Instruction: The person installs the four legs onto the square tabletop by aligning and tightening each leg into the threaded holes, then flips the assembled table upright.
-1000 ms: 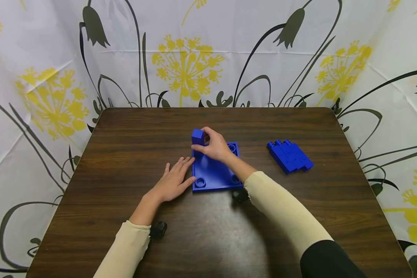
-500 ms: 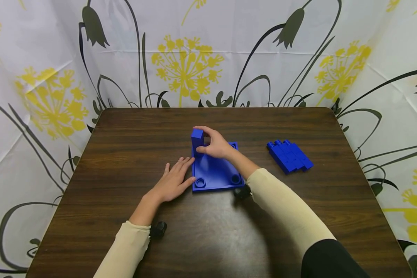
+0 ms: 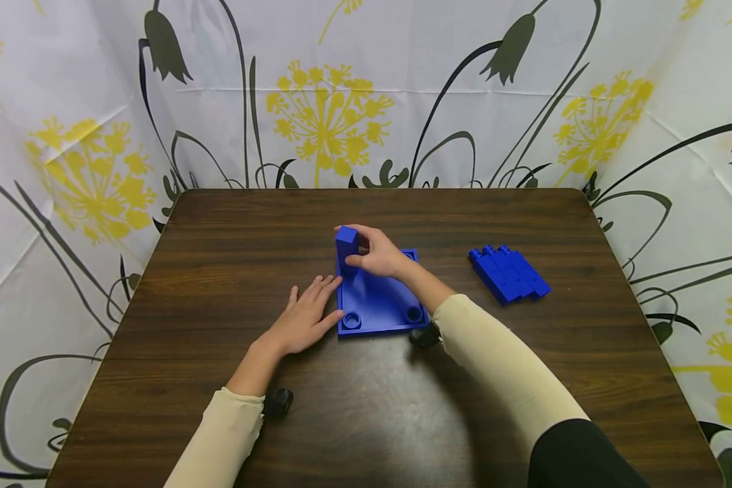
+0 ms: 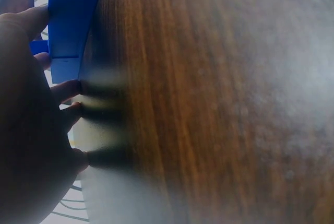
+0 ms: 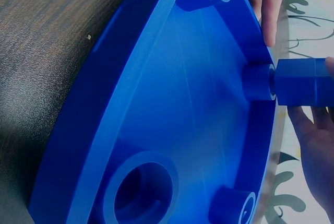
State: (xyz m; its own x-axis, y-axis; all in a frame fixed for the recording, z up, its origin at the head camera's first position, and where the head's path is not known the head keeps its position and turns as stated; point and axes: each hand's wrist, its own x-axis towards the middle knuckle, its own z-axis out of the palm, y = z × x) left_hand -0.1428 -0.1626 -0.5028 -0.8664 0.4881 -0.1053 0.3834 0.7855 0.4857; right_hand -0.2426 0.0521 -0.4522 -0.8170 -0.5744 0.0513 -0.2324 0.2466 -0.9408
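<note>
A square blue panel (image 3: pixel 375 305) lies on the table, with a raised rim and a round socket (image 5: pixel 138 190) at each corner. At its far left corner a blue square post (image 3: pixel 347 251) stands upright, its lower end against the socket's mouth. My right hand (image 3: pixel 378 254) holds this post from the right, thumb on the near side and fingers behind. Just left of the panel my left hand (image 3: pixel 305 318) rests with fingers spread. Its thumb and fingertips touch the panel's left rim, also seen in the left wrist view, where the panel's side (image 4: pixel 68 25) shows.
Several more blue posts (image 3: pixel 509 274) lie side by side on the brown table (image 3: pixel 232 230), right of the panel, their round pegs pointing away. A floral curtain (image 3: pixel 323 41) hangs behind the table and at both sides.
My right hand's thumb has slid from the post's front to its right side, and the fingers reach farther round behind. The post has turned slightly. My left hand has not moved.
</note>
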